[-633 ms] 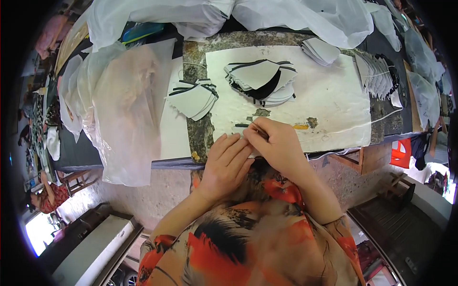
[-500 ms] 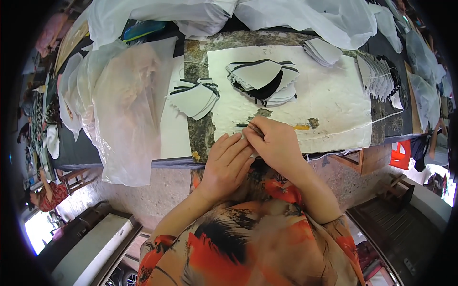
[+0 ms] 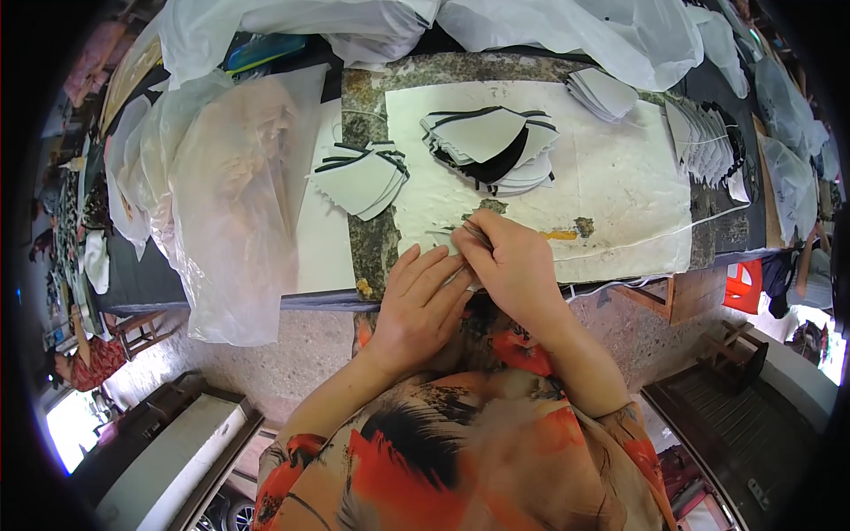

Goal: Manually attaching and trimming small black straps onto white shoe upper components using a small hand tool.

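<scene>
Near the front edge of the table my right hand (image 3: pixel 506 257) is closed in a pinch around a thin dark tool (image 3: pixel 440 232). Its slim tip sticks out to the left; its kind cannot be made out. My left hand (image 3: pixel 425 292) lies beside it with fingers stretched out flat, fingertips close to the right hand's. A pale piece under the fingertips is mostly hidden. Beyond the hands rests a pile of white curved pieces with black edging (image 3: pixel 482 142). To the left is a smaller fanned stack of such pieces (image 3: pixel 363 181).
A white sheet (image 3: pixel 620 186) covers a worn, mottled board (image 3: pixel 367 97). A yellow strip (image 3: pixel 560 235) and a white cord (image 3: pixel 620 250) lie right of my hands. More white pieces (image 3: pixel 602 95) and a tied bundle (image 3: pixel 702 146) are farther right. A clear plastic bag (image 3: pixel 235 195) spreads at left.
The dark tip left of my right hand now looks thinner and greyer and sits at a changed angle. The right hand has shifted very slightly; the left hand stays nearly in place.
</scene>
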The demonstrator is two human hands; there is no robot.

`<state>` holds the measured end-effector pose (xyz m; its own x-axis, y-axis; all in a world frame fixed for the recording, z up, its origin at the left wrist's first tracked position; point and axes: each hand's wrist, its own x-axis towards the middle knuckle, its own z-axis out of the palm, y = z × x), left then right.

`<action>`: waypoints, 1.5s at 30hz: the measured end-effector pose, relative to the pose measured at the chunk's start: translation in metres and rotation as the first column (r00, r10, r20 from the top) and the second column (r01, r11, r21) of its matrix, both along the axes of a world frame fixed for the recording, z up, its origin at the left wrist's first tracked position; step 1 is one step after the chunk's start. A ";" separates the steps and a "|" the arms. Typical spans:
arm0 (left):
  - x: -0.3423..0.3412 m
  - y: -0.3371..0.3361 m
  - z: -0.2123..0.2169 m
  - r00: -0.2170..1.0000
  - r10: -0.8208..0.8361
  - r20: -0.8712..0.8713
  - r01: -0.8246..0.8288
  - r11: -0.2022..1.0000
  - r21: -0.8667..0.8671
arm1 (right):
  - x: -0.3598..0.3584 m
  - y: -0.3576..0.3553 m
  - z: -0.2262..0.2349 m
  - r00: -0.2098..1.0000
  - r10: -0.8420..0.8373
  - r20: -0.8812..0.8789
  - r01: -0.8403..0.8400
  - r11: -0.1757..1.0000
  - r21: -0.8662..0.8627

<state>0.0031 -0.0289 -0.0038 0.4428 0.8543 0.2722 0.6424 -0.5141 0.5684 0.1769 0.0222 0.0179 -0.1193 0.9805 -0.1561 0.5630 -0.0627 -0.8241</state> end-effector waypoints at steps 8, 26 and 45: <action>0.000 0.001 -0.001 1.000 0.001 0.009 -0.001 1.000 -0.003 | 0.000 0.001 0.000 0.995 0.066 0.076 -0.067 0.998 0.019; 0.001 0.004 0.006 0.990 0.137 -0.028 -0.137 0.991 0.006 | -0.001 0.001 -0.001 0.974 0.113 0.196 -0.126 0.990 0.058; 0.006 0.001 0.003 0.982 0.147 -0.117 -0.146 0.989 0.016 | 0.019 0.005 0.013 0.949 0.139 0.284 -0.166 0.983 0.074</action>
<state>0.0087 -0.0277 -0.0004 0.3421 0.9104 0.2328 0.7731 -0.4135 0.4810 0.1956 0.0277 0.0306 -0.2344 0.9659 -0.1103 0.7660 0.1136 -0.6327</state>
